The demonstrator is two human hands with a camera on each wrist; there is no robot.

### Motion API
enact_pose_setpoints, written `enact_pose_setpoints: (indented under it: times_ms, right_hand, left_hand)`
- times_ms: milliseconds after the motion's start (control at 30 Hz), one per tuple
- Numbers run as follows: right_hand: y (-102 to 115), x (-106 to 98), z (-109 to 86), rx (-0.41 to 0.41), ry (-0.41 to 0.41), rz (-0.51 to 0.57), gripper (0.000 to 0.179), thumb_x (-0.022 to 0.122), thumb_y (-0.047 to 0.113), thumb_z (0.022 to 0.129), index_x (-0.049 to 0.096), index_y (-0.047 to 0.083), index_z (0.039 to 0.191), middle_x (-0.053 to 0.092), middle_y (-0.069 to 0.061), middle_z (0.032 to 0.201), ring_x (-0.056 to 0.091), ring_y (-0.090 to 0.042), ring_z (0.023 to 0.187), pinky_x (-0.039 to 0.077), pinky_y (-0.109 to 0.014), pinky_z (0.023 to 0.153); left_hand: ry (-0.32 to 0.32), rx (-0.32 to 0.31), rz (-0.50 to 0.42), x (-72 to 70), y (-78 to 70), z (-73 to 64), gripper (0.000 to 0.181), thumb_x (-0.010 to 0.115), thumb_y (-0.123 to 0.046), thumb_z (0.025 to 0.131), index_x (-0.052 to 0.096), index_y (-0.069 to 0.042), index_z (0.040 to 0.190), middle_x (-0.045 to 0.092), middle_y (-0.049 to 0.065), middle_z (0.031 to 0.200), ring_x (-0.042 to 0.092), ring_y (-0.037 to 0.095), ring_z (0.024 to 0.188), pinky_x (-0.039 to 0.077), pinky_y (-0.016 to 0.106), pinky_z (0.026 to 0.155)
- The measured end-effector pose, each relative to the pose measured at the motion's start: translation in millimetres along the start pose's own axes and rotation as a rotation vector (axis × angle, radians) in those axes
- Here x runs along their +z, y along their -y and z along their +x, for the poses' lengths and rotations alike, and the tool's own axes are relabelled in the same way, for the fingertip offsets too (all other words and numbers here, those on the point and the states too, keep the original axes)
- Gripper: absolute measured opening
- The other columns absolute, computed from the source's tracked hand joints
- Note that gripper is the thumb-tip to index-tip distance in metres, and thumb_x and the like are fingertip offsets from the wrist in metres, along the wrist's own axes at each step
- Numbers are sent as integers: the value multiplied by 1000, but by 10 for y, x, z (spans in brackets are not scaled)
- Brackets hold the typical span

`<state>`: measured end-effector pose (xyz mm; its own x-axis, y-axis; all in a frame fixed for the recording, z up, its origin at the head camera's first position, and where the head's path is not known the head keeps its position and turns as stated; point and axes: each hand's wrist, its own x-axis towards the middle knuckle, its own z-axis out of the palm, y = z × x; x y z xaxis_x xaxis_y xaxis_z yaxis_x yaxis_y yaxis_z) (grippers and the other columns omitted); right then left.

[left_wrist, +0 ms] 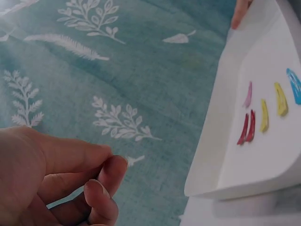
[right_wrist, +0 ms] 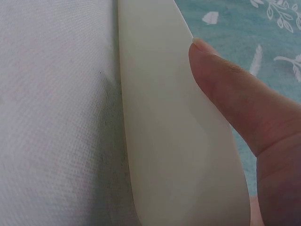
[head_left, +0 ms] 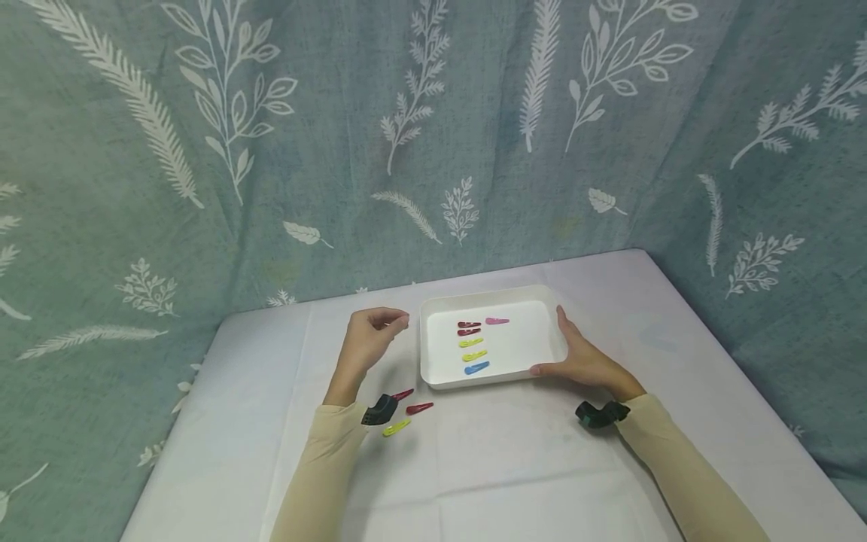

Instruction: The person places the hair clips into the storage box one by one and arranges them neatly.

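A white tray lies on the table with several snap hair clips in it. Two red clips, two yellow clips and a blue clip form a column, with a pink clip beside the top. My right hand grips the tray's right end, thumb against its wall in the right wrist view. Left of the tray, my left hand is raised, apart from it. Its fingers are curled, thumb and fingertip meeting, with nothing visible between them.
By the left wrist, two red clips and a yellow clip lie on the white-covered table, one red clip partly behind the black wrist strap. A leaf-patterned green curtain hangs along the table's back edge.
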<state>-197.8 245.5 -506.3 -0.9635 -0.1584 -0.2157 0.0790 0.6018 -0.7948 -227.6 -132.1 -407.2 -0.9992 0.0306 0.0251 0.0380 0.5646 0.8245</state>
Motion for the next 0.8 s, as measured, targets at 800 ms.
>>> enact_pose_setpoints:
  times_ms: [800]
  right_hand:
    - [7,-8,-16,-19,0,-2,144,88,53,77,-19,10,163,-8,-25,173,1,-50,159,10,-70,124]
  left_hand:
    - [41,-47,44,-144,541,-332,24,72,-23,97,77,-3,110,79,14,102,72,36,98,52,25,74]
